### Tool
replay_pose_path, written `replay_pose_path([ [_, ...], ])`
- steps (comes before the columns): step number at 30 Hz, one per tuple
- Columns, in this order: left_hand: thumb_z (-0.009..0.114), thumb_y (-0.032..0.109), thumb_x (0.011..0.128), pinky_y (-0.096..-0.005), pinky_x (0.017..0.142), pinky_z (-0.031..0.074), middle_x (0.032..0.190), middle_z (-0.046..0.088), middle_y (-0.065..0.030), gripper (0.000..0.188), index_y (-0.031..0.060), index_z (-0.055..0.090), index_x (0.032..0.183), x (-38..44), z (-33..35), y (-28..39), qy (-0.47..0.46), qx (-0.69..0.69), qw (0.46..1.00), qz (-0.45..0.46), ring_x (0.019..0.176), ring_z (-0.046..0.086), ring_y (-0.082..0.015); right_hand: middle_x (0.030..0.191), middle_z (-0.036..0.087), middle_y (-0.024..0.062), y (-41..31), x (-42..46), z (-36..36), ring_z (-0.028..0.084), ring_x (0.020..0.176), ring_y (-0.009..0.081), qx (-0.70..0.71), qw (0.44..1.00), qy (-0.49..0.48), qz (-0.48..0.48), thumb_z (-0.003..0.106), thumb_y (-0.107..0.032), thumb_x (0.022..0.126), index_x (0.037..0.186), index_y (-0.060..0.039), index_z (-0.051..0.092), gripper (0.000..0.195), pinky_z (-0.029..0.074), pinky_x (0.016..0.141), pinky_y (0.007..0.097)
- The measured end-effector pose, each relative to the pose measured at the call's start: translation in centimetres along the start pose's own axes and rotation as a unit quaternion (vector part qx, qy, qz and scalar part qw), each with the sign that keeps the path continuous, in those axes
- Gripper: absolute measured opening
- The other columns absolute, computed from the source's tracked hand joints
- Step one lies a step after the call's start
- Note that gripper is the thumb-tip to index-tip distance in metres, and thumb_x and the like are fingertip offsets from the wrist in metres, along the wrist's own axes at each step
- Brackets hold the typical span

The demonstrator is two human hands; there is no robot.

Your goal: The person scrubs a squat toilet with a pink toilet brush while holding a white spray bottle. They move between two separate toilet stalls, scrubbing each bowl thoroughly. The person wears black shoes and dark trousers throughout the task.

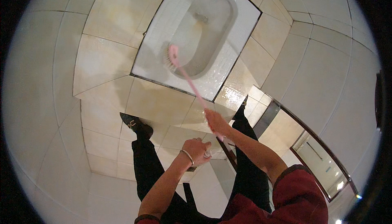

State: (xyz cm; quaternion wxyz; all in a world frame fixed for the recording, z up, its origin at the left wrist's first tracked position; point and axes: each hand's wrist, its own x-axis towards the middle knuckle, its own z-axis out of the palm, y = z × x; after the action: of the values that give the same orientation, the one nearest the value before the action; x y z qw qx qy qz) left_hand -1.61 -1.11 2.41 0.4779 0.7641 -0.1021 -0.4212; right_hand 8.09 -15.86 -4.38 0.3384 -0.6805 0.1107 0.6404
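Note:
My right hand (216, 122) grips the long handle of a pink toilet brush (192, 86). The brush head lies at the near left rim of a white squat toilet (151, 52), its pale bristles turned to the left and against or just above the ceramic. Wet streaks and a brownish stain mark the basin. Lower in the picture, my left hand (195, 151) is closed around a small whitish object (208, 154); the fingers hide most of it, so its kind is unclear. A bracelet circles that wrist.
Beige floor tiles (107, 58) surround the toilet and look wet at its right. My black shoe (134, 124) stands on the left, the other on the right. Tiled walls (318, 64) rise on both sides. A dark-framed doorway (306, 126) opens at the lower right.

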Motion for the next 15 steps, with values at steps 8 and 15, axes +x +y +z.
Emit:
replay_pose_path([
  [8, 0.062, 0.043, 0.07, -0.0431, 0.063, 0.048, 0.075, 0.057, -0.0164, 0.041, 0.0122, 0.056, 0.096, 0.4, 1.0, 0.9, -0.057, 0.006, 0.998, -0.002, 0.074, 0.059, -0.0318, 0.047, 0.035, -0.0019, -15.1, 3.8, 3.3, 0.032, 0.038, 0.0108, 0.568, 0.803, -0.142, 0.11, 0.042, -0.06, 0.083, 0.072, -0.0142, 0.041, 0.048, 0.027, 0.036, 0.0268],
  [15, 0.063, 0.043, 0.069, -0.0429, 0.061, 0.048, 0.073, 0.056, -0.0155, 0.04, 0.0126, 0.056, 0.094, -0.1, 0.1, -0.4, -0.014, 0.013, 0.999, -0.03, 0.071, 0.059, -0.032, 0.068, 0.048, 0.0078, -13.8, 13.2, -8.4, 0.045, 0.056, 0.0181, 0.229, 0.952, 0.204, 0.0, 0.044, -0.041, 0.088, 0.097, -0.0055, 0.049, 0.037, 0.042, 0.049, 0.0336],
])
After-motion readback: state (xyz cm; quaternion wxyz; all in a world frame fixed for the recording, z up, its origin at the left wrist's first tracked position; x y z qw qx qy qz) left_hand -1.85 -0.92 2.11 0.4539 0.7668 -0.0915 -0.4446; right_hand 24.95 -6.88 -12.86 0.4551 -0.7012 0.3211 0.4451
